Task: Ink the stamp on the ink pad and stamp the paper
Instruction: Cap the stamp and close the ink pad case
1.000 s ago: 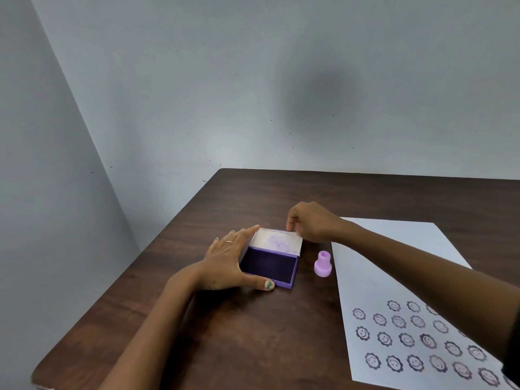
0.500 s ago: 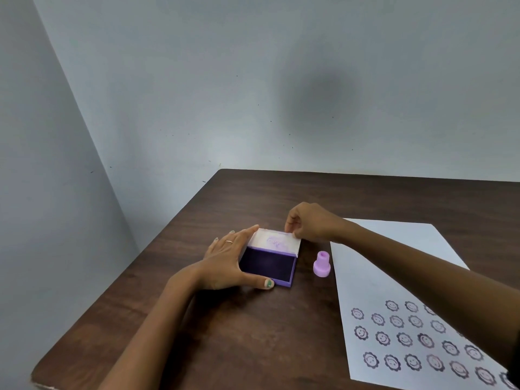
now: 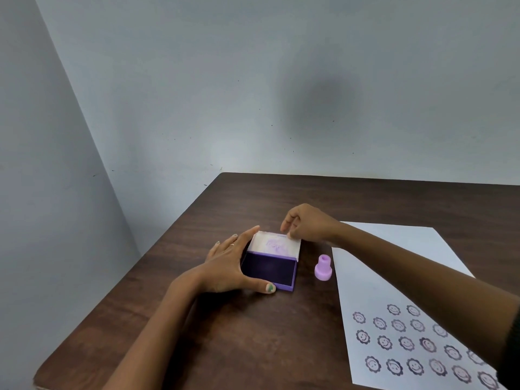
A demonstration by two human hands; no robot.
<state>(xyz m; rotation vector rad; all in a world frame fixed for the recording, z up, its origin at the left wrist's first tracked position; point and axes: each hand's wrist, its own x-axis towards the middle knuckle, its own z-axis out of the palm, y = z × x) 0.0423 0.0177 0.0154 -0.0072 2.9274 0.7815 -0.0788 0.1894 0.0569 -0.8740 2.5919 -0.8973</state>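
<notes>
Near the middle of the dark wooden table point(image 3: 281, 347), the purple ink pad point(image 3: 269, 271) lay open, its dark inked surface facing up and its pale lid point(image 3: 277, 243) folded back on the far side, smeared with faint purple. The lilac stamp point(image 3: 323, 268) stood upright just to the right of the pad, apart from it and held by neither hand, between the pad and the left edge of the paper point(image 3: 394, 266). The left hand point(image 3: 233, 266) spread wide against the pad's left side, fingers flat along it and the thumb reaching across the near edge of the case; a ring showed on one finger. The right hand point(image 3: 306, 223) reached in from the right, its fingers pinched narrow on the far right corner of the lid. The white paper lay flat at the right of the table, its near half covered with rows of purple smiling flower prints point(image 3: 408, 343), partly hidden by the right forearm. A plain grey wall point(image 3: 253, 94) stood behind the table.
</notes>
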